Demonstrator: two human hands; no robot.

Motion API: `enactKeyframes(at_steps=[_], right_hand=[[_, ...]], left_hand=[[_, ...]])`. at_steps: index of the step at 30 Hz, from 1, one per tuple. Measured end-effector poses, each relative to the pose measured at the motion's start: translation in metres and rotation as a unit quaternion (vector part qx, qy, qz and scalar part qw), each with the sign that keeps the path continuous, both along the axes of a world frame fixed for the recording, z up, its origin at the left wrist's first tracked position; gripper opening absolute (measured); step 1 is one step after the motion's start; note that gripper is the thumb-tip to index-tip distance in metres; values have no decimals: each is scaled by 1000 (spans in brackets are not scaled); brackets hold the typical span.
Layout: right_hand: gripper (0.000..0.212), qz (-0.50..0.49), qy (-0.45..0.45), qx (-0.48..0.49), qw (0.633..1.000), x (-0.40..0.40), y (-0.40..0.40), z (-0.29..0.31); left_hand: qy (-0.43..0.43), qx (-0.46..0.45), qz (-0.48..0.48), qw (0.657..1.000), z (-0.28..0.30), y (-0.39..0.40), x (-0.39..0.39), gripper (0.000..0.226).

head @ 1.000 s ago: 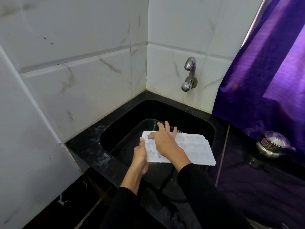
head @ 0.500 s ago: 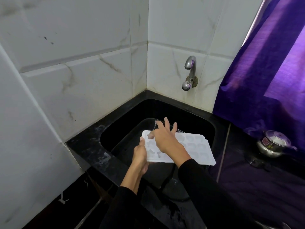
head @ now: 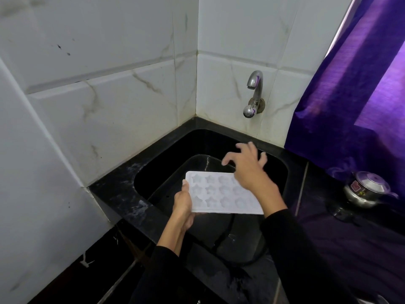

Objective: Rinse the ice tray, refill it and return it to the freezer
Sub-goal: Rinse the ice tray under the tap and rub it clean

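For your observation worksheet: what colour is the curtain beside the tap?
Purple curtain, best seen in the head view.

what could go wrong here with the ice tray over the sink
1. Only the left hand holds the ice tray, pinching one short end, while the right hand hangs open above it. The tray could tip or slip into the black sink.
2. The tap sits behind the tray and shows no running water. If it is opened hard, water may splash off the shallow star-shaped moulds onto the wet counter.
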State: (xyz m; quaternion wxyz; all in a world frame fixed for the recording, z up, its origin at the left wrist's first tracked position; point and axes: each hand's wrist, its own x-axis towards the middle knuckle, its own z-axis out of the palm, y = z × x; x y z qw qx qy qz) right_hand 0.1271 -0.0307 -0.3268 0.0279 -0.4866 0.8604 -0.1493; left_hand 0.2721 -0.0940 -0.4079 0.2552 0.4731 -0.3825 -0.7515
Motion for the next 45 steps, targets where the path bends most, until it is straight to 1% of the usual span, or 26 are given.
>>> enactKeyframes(at_steps=[3, 6, 10, 12, 18, 25, 31, 34, 37, 41, 45], right_hand=[[57, -66, -9, -8, 998, -27, 20, 8], [55, -128, -26, -3, 991, -45, 44, 3], [48, -183, -62, 39, 980, -50, 63, -18], [50, -195, -82, 60, 975, -48, 65, -26], [60, -179, -84, 92, 976, -38, 62, -37], [68, -160, -79, 101, 979, -32, 60, -40], [53, -183, -89, 104, 974, -31, 60, -38], [52, -177, -74, 96, 977, -29, 58, -42], [45, -172, -73, 94, 978, -26, 60, -44], [54, -179, -62, 96, 977, -29, 62, -44], [52, -174, -50, 100, 978, -28, 60, -44]], left_hand=[[10, 9, 5, 1000, 0, -4, 2, 46], [23, 11, 14, 1000, 0, -8, 2, 45], [22, 7, 21, 1000, -2, -11, 0, 44], [20, 5, 20, 1000, -3, -13, -1, 44], [15, 4, 15, 1000, -5, -10, -2, 44], [24, 7, 26, 999, -6, -12, -4, 44], [20, 8, 21, 1000, -7, -13, -5, 44], [21, 10, 17, 1000, -8, -12, -6, 44], [23, 8, 19, 1000, -6, -12, -6, 44], [24, 7, 19, 999, -4, -10, -5, 44], [29, 6, 22, 999, -2, -8, -6, 43]])
